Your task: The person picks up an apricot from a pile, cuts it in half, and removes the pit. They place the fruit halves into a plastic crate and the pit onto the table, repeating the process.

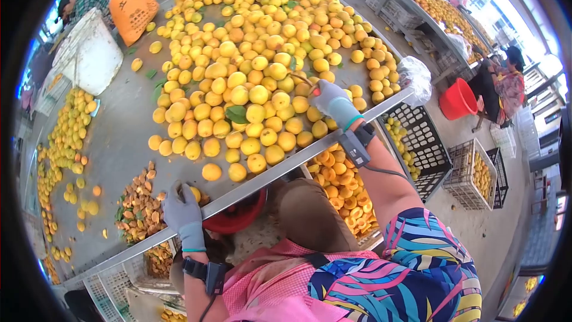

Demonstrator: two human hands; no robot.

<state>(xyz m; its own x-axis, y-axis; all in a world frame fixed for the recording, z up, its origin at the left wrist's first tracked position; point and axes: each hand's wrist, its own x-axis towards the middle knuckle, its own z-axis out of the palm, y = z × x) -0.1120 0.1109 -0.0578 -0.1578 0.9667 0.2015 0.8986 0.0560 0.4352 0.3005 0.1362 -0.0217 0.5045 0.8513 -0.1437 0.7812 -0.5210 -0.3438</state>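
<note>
Sitting below table rim point(298, 159): crate point(372, 240), walls containing halves point(348, 194). Left hand point(183, 211) beside pits point(138, 206); right hand point(331, 102) curled at whole fruit point(238, 95); both grips: cannot tell. Rim likely stops rolling. Beyond: orange sack point(132, 15).

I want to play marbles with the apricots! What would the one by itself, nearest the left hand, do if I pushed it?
That apricot would probably roll easily: it looks round, and the metal table looks flat. It's likely light, being much smaller than the gloved left hand. It might bruise, as the halved apricots show soft-looking flesh.
</note>
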